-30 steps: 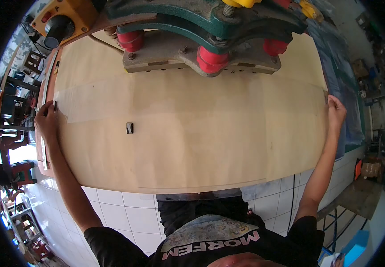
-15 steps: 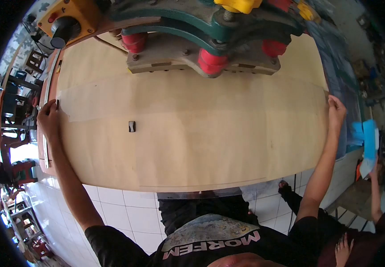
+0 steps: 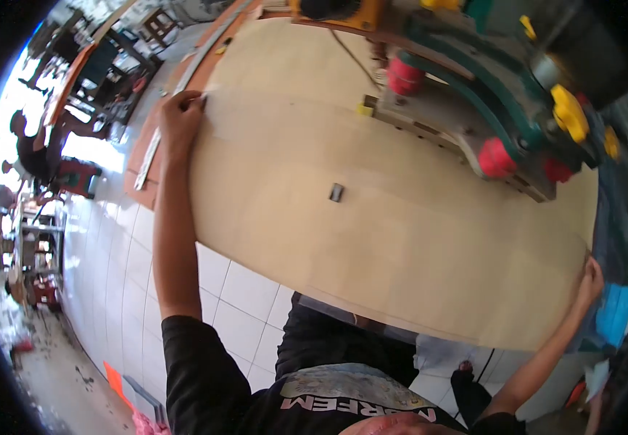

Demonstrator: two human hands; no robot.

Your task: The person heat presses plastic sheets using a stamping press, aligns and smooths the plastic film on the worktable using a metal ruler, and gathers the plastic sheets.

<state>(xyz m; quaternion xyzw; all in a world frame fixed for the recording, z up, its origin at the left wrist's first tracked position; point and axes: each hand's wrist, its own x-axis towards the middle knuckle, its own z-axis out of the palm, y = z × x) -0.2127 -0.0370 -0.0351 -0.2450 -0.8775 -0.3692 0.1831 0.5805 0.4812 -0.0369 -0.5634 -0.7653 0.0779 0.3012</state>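
A large beige sheet (image 3: 278,210) lies across the table under a green and red machine head (image 3: 459,109). At the sheet's left edge is my left hand (image 3: 182,119), its fingers pinched together at the sheet's edge. My right hand (image 3: 589,283) is at the sheet's right edge, fingers closed on that edge. A small dark block (image 3: 336,193) rests on the sheet between my hands. Over part of the sheet lies a thin translucent layer, its outline faint.
A metal ruler (image 3: 147,161) lies on the reddish board at the left. A yellow control box (image 3: 365,13) is at the top. Blue material (image 3: 616,315) hangs at the right. Other people (image 3: 35,156) sit at the far left; a co-worker's arm shows at the lower right.
The view has turned toward the left, so the table looks tilted and the machine stands farther right. Both hands remain at the sheet's side edges.
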